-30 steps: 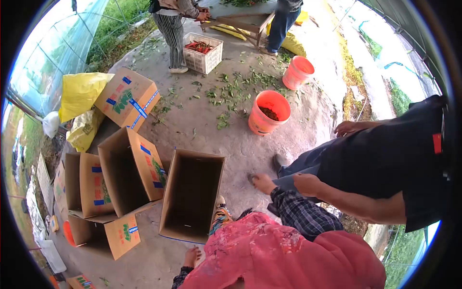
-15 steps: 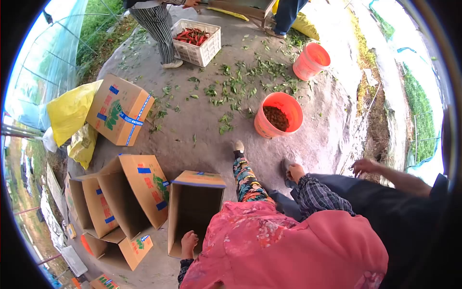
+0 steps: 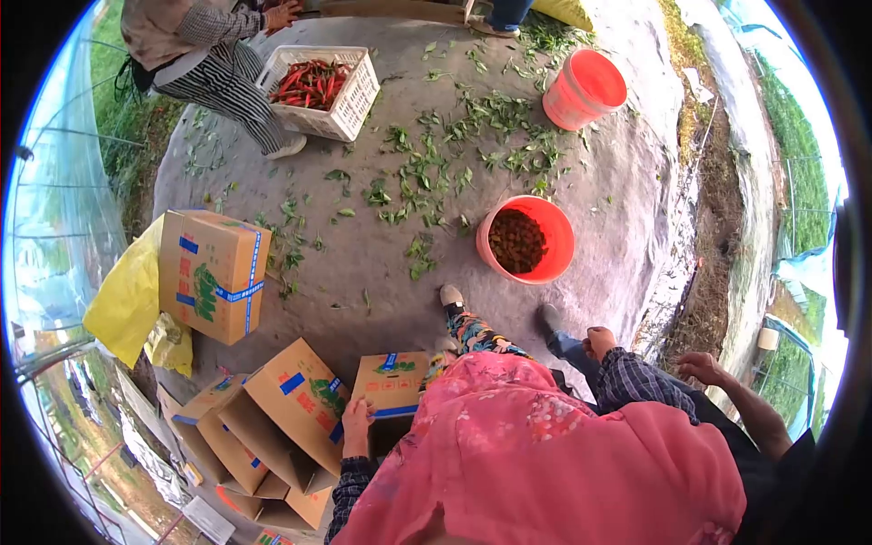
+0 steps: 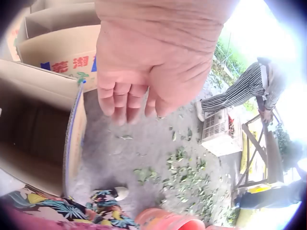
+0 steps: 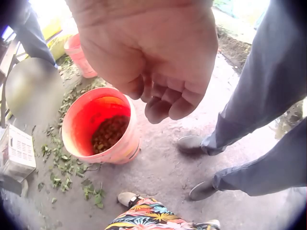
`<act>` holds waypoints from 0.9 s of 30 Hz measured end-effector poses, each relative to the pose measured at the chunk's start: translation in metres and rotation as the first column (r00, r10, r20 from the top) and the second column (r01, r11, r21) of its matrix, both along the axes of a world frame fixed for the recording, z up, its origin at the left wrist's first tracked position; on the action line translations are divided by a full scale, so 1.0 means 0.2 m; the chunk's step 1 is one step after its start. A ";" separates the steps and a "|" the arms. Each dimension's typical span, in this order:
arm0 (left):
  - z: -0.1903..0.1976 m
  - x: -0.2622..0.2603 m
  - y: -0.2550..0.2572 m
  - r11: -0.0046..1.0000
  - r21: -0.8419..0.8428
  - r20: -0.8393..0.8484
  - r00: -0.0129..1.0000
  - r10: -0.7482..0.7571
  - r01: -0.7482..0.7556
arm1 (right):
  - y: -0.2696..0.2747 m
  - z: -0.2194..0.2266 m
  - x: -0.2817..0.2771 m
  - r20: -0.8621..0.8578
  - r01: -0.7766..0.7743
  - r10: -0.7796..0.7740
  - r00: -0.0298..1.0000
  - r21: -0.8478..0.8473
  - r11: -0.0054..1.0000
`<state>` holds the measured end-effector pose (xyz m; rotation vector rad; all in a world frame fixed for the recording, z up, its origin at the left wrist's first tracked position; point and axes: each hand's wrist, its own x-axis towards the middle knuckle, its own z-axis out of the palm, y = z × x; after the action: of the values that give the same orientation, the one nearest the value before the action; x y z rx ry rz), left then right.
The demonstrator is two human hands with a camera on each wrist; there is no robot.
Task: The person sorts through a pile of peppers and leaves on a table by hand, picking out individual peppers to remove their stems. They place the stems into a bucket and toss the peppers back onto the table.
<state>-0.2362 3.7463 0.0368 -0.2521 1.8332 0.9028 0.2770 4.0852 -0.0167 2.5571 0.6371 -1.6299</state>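
Keeping empty left hand (image 3: 357, 421) near open cardboard box (image 3: 391, 374), bending its fingers (image 4: 134, 100) loosely, hanging right hand (image 3: 599, 342) near red bucket (image 3: 556, 233), nearer of 2, curling those fingers softly, showing brown pieces (image 3: 516, 242) inside, too small to name surely

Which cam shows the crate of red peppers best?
Head: it shows the white plastic crate nearly whole, red chili peppers seen from above. Left wrist: mostly the crate's side, a sliver of red. Right wrist: cut off at the left edge, no peppers visible.
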 end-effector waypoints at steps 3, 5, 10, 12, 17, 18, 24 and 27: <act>-0.24 0.01 -0.11 0.825 -0.011 -0.084 0.821 -0.564 0.565 | 0.16 0.09 -0.25 -0.110 -0.027 0.029 0.994 0.023 0.999; -0.52 0.02 -0.28 0.485 -0.039 -0.513 0.398 -0.760 0.874 | 0.28 0.13 -0.36 -0.174 -0.080 0.087 0.981 0.046 0.996; -0.71 -0.13 -0.31 0.148 -0.164 -0.752 -0.026 -0.659 0.975 | 0.48 0.18 -0.48 -0.190 0.013 0.024 0.981 0.187 0.982; -0.79 -0.27 -0.14 0.205 -0.120 -0.758 0.043 -0.650 0.971 | 0.51 0.18 -0.55 -0.172 -0.022 0.059 0.983 0.209 0.978; -0.42 -0.76 0.65 0.650 -0.028 -0.143 0.641 -0.754 0.759 | 0.59 0.12 -0.65 -0.179 -0.156 0.192 0.965 0.197 0.968; -0.37 -0.81 0.78 0.963 0.003 0.015 0.963 -0.268 0.268 | 0.66 0.18 -0.70 -0.169 -0.151 0.183 0.968 0.186 0.971; -0.26 -1.04 1.16 0.982 0.053 0.068 0.981 -0.184 0.181 | 0.88 0.32 -0.90 -0.286 0.067 -0.016 0.958 0.171 0.983; -0.28 -1.05 1.21 0.960 0.038 0.028 0.960 -0.278 0.276 | 0.94 0.30 -0.91 -0.262 0.032 0.013 0.965 0.165 0.986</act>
<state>-0.4464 3.9886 -0.0189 0.0127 1.7674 0.7280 0.0960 4.2727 0.0442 2.4746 0.8141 -2.0217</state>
